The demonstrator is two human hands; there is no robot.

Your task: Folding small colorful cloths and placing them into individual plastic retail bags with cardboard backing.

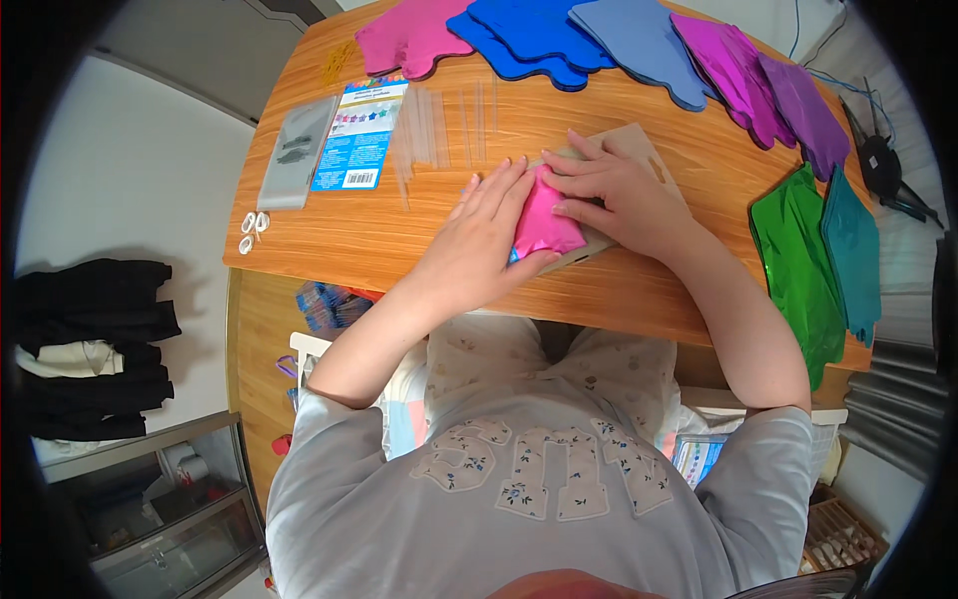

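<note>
A shiny pink foil piece [549,225], folded into a small flat packet, lies between my hands on a beige board [649,158] with a cut-out slot. My left hand [479,238] rests along the packet's left side, fingers stretched out and flat, thumb near its lower edge. From the right, my right hand [621,197] presses on the packet's top and right side with its fingers spread. A bit of blue shows at the packet's lower left corner. My hands hide part of the packet and the board.
Flat foil balloons fan round the table's far and right edges, including blue [544,45] and green [798,255] ones. At left are a printed blue card [361,140], clear bags [297,155], clear strips [424,125], white ribbon rolls [247,243] and yellow ties [339,62].
</note>
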